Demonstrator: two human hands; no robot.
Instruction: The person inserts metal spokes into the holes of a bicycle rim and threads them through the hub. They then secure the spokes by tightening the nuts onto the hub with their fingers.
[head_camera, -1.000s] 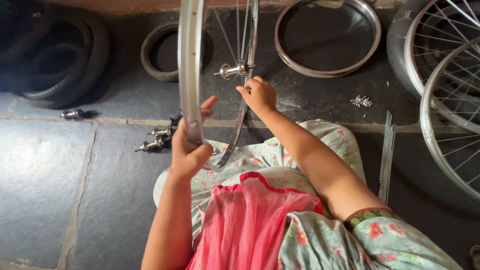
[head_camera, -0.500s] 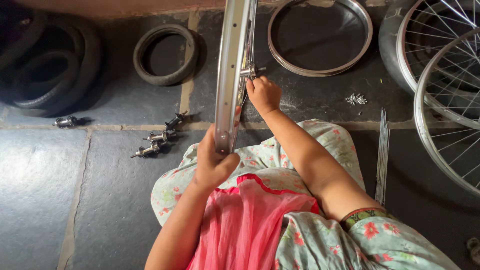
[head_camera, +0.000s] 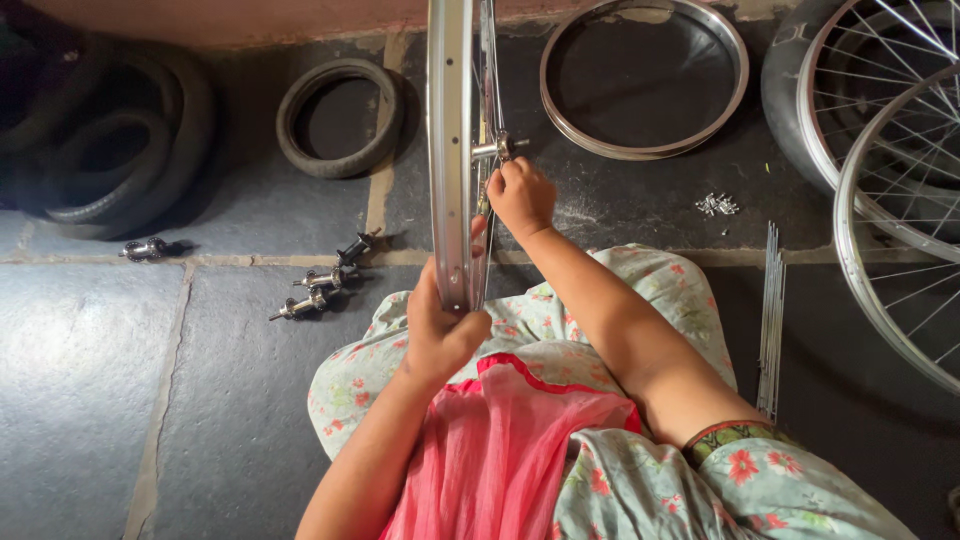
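On the stone floor at far left, the tyres (head_camera: 110, 150) and loose hubs (head_camera: 320, 285) lie as before. Over the lap, the left hand (head_camera: 440, 330) still wraps the lower edge of the upright wheel rim (head_camera: 450, 150), now edge-on rather than angled. Right hand (head_camera: 520, 195), fingers pinched, stays at the hub axle (head_camera: 497, 148). Spare spokes (head_camera: 770, 320) lie further right.

A wheel rim (head_camera: 452, 150) stands upright on edge on the floor (head_camera: 90, 380), before the person's lap. Left of it lie three hubs (head_camera: 318, 285) in a row, with a fourth hub (head_camera: 147, 248) farther left. Behind these lie a small tyre (head_camera: 340, 118) and stacked tyres (head_camera: 100, 150). Right of it lie a bare rim (head_camera: 645, 80), loose nipples (head_camera: 716, 205), a spoke bundle (head_camera: 771, 320) and spoked wheels (head_camera: 890, 180).
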